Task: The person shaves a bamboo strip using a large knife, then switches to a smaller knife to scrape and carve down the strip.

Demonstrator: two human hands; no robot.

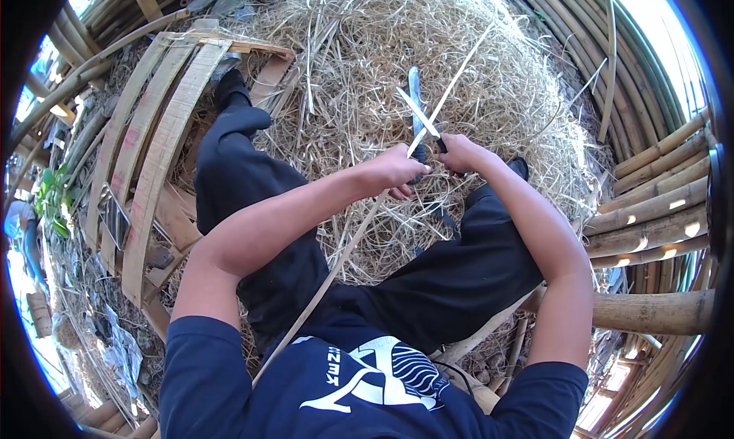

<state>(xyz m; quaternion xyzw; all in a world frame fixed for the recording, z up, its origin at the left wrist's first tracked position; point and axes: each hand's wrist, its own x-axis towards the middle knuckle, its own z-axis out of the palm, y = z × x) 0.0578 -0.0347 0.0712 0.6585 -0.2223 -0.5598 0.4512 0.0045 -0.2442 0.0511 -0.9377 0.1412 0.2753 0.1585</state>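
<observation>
My left hand point(399, 170) is closed around a long, thin bamboo strip point(336, 265), which runs slantwise from against my shirt to the shavings ahead. In my right hand point(461, 155) is the black handle of a knife point(417, 109). Its bright blade points forward and left, crossing the strip just beyond my left hand. A larger, blue-grey blade point(414, 80) with a dark handle lies below them on the shavings. My left fingers partly cover that handle; whether they touch it, I cannot tell.
Pale shavings point(367, 64) cover the ground between my legs. A slatted wooden piece point(157, 141) stands to the left, with a phone-like dark object point(115, 219) on it. Stacked bamboo poles point(657, 217) line the right side, and a thick pole point(654, 312) lies by my right elbow.
</observation>
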